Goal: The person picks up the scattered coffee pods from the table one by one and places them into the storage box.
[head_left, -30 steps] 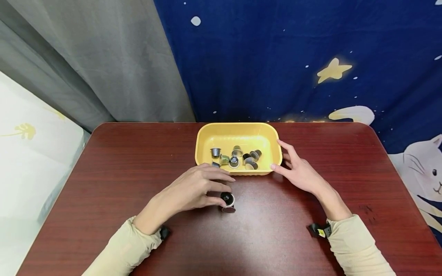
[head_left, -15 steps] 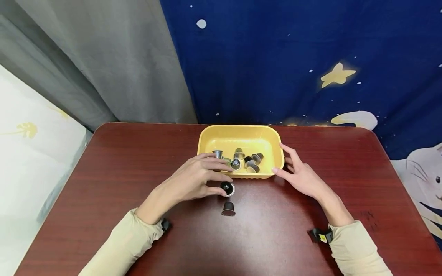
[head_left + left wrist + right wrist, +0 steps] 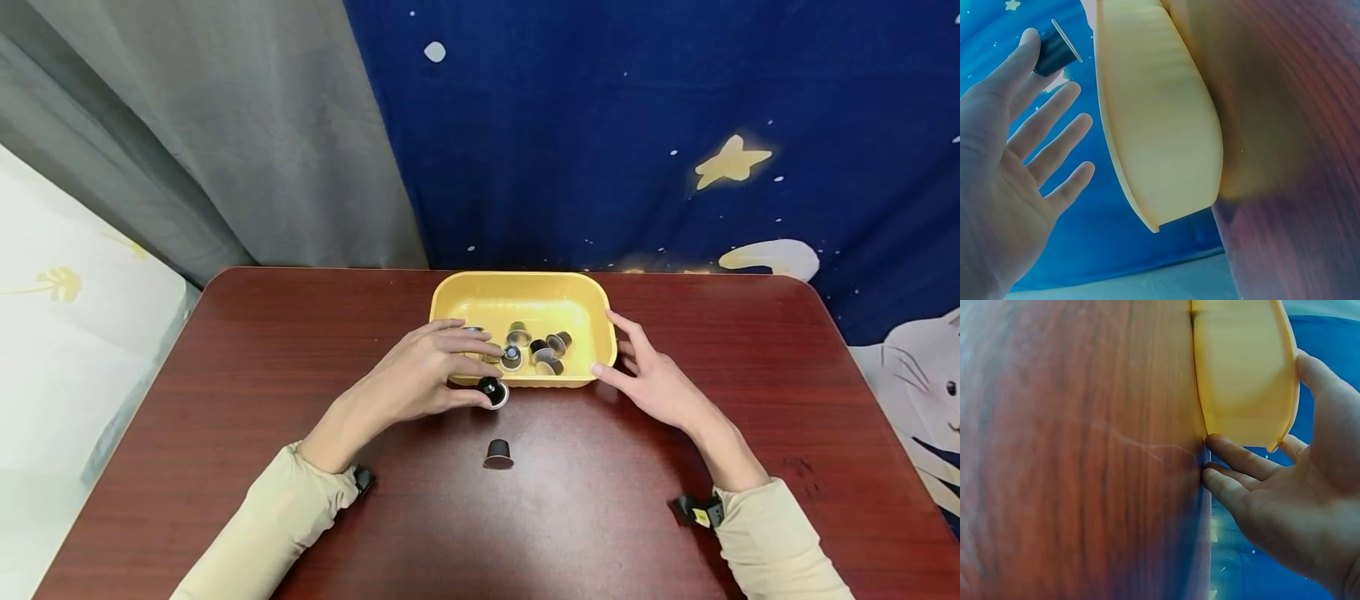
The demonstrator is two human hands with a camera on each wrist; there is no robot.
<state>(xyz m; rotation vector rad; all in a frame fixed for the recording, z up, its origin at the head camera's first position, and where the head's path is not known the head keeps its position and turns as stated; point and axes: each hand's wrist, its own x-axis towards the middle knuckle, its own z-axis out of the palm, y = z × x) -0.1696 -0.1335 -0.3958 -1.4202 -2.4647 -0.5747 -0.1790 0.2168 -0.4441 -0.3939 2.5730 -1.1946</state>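
My left hand [image 3: 416, 371] pinches a black coffee capsule [image 3: 1057, 53] between thumb and index finger, its other fingers spread. In the head view that capsule overlaps the near rim of a yellow plastic basin [image 3: 525, 287], while the left fingers reach over the basin's near left part. Several coffee capsules lie inside, including a dark one [image 3: 558, 342]; the left fingers partly hide others. At the basin's right end my right hand [image 3: 648, 375] rests with the thumb on the near corner's rim and extended fingers along the side. A dark brown capsule [image 3: 498, 455] stands on the table, nearer me.
The reddish-brown wooden table [image 3: 300, 333] ends just behind the basin. Beyond its far edge hang a grey curtain [image 3: 285, 150] and a blue curtain [image 3: 562, 150] with stars. Both wrists wear a black strap device.
My left hand has lifted the black capsule off the spot beside the brown one and carried it away from me to the basin's near rim. The right hand stays at the basin.
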